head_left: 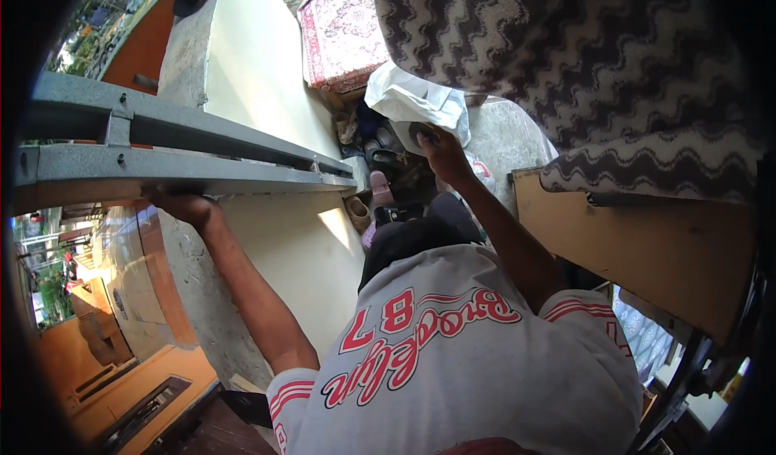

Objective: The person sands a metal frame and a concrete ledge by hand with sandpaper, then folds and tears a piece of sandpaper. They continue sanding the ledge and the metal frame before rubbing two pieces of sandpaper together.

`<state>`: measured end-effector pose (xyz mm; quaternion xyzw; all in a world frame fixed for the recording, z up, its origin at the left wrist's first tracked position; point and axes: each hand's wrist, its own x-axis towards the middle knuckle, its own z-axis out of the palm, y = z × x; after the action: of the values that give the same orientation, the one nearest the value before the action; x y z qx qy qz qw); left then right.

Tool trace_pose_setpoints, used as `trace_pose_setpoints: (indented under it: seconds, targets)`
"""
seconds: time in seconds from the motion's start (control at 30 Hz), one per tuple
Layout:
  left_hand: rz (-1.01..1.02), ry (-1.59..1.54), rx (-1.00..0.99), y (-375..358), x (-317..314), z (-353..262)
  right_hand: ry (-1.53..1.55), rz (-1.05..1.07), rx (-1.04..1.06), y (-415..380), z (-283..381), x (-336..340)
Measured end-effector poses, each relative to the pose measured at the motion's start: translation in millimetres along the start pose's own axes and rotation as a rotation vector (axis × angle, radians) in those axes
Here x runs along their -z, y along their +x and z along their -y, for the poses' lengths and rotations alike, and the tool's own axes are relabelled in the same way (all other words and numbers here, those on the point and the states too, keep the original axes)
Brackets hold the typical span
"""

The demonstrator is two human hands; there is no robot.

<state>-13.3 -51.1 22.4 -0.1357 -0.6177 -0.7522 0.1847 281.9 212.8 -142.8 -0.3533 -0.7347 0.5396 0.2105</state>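
Sunlit pale wall (267, 51) at eleven o'clock; red-patterned rug (343, 31) near twelve; tan panel (622, 249) at three, below zigzag fabric (647, 75).

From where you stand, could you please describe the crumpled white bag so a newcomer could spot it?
Start at the big zigzag-patterned cloth at upper right and the red patterned rug left of it. Just below them, beyond the right hand, is the crumpled white bag. Its plain, bright, creased surface sets it apart from both patterned fabrics.

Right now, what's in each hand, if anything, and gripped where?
The right hand holds a grey object, identity unclear, by its right edge. The left hand touches the grey rail from below; grip unclear.
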Motion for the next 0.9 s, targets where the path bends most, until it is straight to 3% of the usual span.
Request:
trace_pose_setpoints:
  seconds: [0.03,0.13,0.33,0.4,0.47,0.67,0.9]
  targets:
    - [0.085,-0.016,0.004,16.5,16.7,20.0,-0.013,-0.012,-0.01,-5.3,-5.3,3.0]
    - [0.074,0.011,-0.008,17.8,14.8,24.3,0.0,-0.003,0.064,-17.3,-32.5,0.8]
    - [0.172,0.106,-0.062,17.7,16.1,13.4,-0.017,0.073,0.099,-89.8,-3.2,-1.7]
    - [0.115,0.076,-0.052,11.3,9.5,6.7,-0.018,0.112,-0.039,-123.2,6.4,12.2]
    - [0.201,0.082,-0.058,4.2,9.7,-2.7,-0.026,0.099,-0.101,-151.0,-6.9,24.3]
    - [0.328,0.081,-0.035,4.5,15.1,-11.8,-0.036,-0.188,-0.164,-242.8,-76.6,72.2]
    - [0.528,-0.079,0.062,2.6,26.8,-27.0,-0.104,-0.466,-0.372,-367.9,-98.4,111.1]
